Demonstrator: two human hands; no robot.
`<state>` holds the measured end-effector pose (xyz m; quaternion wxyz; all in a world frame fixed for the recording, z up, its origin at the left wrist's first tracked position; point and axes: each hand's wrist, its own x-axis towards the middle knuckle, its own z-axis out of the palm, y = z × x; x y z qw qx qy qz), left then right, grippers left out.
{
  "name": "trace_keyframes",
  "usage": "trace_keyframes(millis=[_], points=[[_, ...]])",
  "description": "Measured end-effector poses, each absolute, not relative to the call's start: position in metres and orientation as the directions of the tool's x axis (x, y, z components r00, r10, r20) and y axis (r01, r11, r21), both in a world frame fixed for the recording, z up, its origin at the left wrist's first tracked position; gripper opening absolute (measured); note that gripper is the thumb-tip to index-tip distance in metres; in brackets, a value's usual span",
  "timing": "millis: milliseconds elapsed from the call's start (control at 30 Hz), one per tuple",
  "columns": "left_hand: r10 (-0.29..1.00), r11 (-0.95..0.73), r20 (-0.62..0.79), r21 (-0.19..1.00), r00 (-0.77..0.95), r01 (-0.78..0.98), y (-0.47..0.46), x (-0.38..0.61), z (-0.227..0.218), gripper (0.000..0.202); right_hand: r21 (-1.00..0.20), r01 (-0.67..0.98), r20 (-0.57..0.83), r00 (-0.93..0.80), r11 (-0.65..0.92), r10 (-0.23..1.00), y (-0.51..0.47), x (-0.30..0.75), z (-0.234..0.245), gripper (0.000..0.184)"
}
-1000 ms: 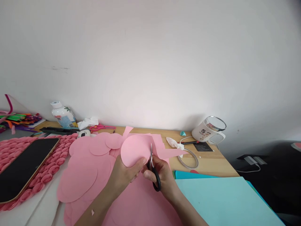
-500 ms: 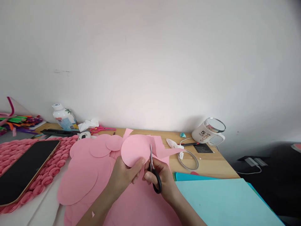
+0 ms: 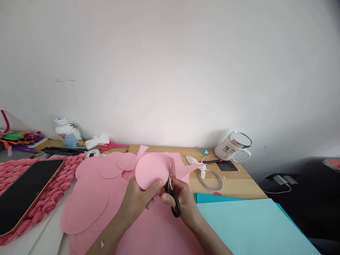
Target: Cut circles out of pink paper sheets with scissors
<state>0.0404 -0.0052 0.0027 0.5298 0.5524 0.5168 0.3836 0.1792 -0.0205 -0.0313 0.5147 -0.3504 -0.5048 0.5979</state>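
Between the thumb and fingers of my left hand [image 3: 142, 196] is a round piece of pink paper [image 3: 151, 169]. My right hand [image 3: 182, 198] grips black-handled scissors [image 3: 174, 200], their blades pointing up along the right edge of the round. A pointed pink offcut [image 3: 186, 170] sticks out to the right beyond the blades. Below and left of my hands lie overlapping pink paper circles [image 3: 87, 210] and larger pink paper. A tiny pink scrap [image 3: 102, 244] clings to my left forearm.
At left, a black phone [image 3: 30, 191] rests on rows of pink rolled-paper roses [image 3: 57, 193]. Behind stand a white bottle [image 3: 69, 132] and pink scissors [image 3: 114, 146]. To the right are a white mug [image 3: 230, 148], a coiled cable [image 3: 209, 180] and light blue sheets [image 3: 255, 226].
The view has shifted slightly, so most things sit a little further left. Both hands keep their grip on the pink round and scissors; the pointed offcut now tilts up more.
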Motion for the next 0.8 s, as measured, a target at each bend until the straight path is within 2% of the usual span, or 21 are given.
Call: trace_keyframes(millis=[367, 667, 800], points=[[0.980, 0.070, -0.091, 0.990, 0.176, 0.126, -0.0072, 0.0422, 0.0019, 0.036, -0.958, -0.278, 0.131, -0.209, 0.069, 0.969, -0.0203, 0.1790, -0.0316, 0.036], [0.983, 0.055, -0.080, 0.986, 0.162, 0.155, -0.0056, 0.0397, 0.0014, 0.037, -0.977, -0.212, 0.067, -0.179, 0.028, 0.982, -0.0215, 0.1796, -0.0300, 0.030], [0.982, 0.062, -0.089, 0.985, 0.164, 0.161, -0.0066, 0.0404, 0.0012, 0.040, -0.975, -0.218, 0.082, -0.192, 0.039, 0.978, -0.0218, 0.1796, -0.0301, 0.031]])
